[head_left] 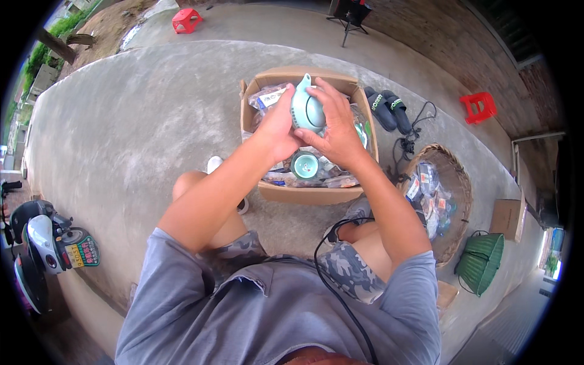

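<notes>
Teapot [306, 108], pale green ceramic, sits up in both our hands, right over the open cardboard box [304, 194] on the concrete floor [140, 121]. Spout points away from us, approx. toward the box's far edge. Our left hand [278, 125] cups the pot's left side, fingers curled shut on it; right hand [331, 125] wraps the right side & top, fingers [319, 91] spread across the body, gripping too. Just below the hands, inside the box, lies a round green lid or cup [305, 164] among clear plastic-wrapped packets [267, 97]. Right of the box: a pair of black slippers [385, 108], then a woven basket [462, 182] w/ more wrapped items. A green basket [480, 261] stands near it; two red stools [479, 107] sit farther off.
</notes>
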`<action>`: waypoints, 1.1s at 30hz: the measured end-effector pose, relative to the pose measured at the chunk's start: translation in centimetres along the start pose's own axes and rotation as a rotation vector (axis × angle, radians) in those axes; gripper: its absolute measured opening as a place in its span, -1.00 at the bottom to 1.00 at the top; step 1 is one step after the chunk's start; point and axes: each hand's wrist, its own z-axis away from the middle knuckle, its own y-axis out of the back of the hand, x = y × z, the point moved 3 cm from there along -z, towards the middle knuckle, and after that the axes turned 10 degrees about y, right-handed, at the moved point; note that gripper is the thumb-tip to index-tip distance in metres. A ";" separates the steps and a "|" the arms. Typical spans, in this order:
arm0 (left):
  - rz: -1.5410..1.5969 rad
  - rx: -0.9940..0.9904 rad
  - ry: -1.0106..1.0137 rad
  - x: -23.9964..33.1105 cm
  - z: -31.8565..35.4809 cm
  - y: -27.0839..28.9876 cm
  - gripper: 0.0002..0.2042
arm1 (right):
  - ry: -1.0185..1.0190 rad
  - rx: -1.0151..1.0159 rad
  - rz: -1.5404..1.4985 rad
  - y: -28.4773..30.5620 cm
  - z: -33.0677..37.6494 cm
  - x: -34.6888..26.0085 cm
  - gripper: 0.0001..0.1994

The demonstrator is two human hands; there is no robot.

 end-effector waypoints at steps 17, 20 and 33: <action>-0.632 0.074 -0.321 -0.4 -5.1 2.6 -0.43 | -0.889 0.310 -1.671 -2.0 3.1 4.2 -0.42; -0.581 0.058 -0.321 -0.1 -4.8 2.1 -0.49 | -0.845 0.315 -1.636 -1.5 2.9 3.9 -0.43; -0.112 -0.163 -0.046 0.1 -3.4 1.5 -0.38 | -0.211 0.023 -0.315 -1.2 1.3 1.8 -0.23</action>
